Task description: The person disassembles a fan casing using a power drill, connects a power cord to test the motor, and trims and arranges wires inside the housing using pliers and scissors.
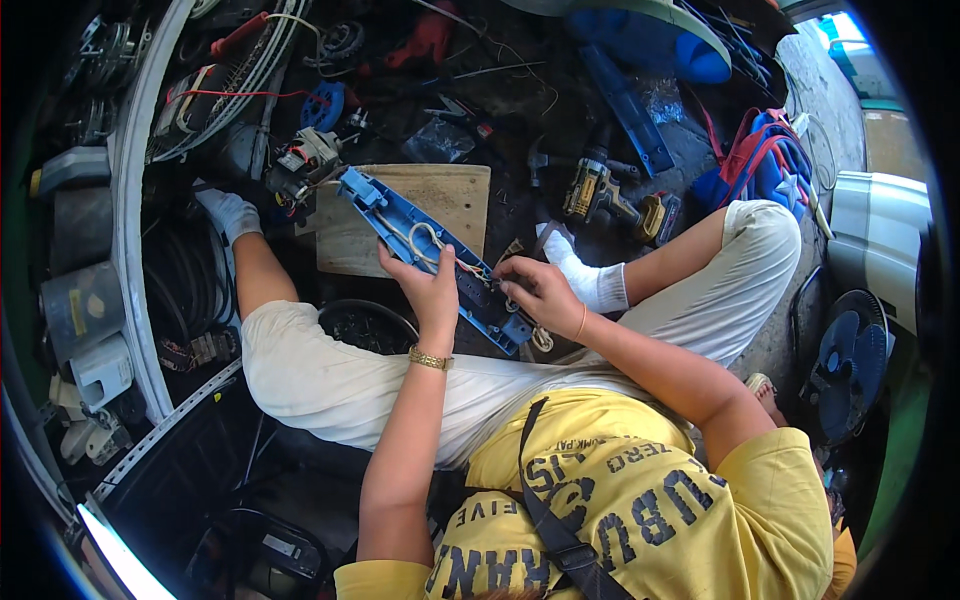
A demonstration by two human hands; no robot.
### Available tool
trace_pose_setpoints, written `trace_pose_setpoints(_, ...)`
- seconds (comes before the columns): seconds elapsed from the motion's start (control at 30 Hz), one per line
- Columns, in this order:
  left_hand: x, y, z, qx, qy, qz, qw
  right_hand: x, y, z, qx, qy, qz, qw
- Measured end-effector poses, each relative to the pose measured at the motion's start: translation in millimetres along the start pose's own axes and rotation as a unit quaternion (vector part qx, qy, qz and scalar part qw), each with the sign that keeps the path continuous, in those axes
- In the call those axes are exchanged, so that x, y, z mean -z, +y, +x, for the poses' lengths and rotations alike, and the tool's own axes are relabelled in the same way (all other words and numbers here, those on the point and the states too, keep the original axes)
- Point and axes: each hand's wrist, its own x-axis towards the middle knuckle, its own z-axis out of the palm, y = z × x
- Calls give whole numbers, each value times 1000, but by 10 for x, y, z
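Beside the wooden board (455, 195), the wires (470, 266) call for gentle guiding rather than tugging, with the blue housing (472, 300) braced firmly. That housing slants over the board's near right corner, grasped by the left hand (425, 290) and under the right hand (540, 295), whose fingers bend inward; whether they pinch a wire, I cannot tell.

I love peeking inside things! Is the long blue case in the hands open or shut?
Open: the blue case shows its hollow inside, and wires are visible there with no cover over them.
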Motion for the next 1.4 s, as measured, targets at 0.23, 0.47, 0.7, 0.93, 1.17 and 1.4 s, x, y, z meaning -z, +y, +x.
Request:
trace_pose_setpoints(0.23, -63, 17, -35, 15, 17, 30, 999, 8, 103, -46, 152, 5, -108, 982)
trace_pose_setpoints(0.47, -22, 0, -30, 92, -1, -31, 995, 1, 37, -39, 63, -1, -77, 995)
trace_pose_setpoints(0.7, 58, -49, -56, 129, -10, -84, 988, -40, -45, 50, 128, 36, -133, 982)
trace_pose_setpoints(0.93, 64, -91, -45, 110, -43, -61, 991, -87, 8, 86, 130, 78, -138, 979)
trace_pose_setpoints(1.17, 86, -195, -19, 108, -61, -76, 989, -104, -56, 162, 101, 107, -176, 973)
trace_pose_setpoints(1.4, 63, -146, -78, 86, -35, -14, 996, -122, 17, 162, 121, 106, -210, 964)
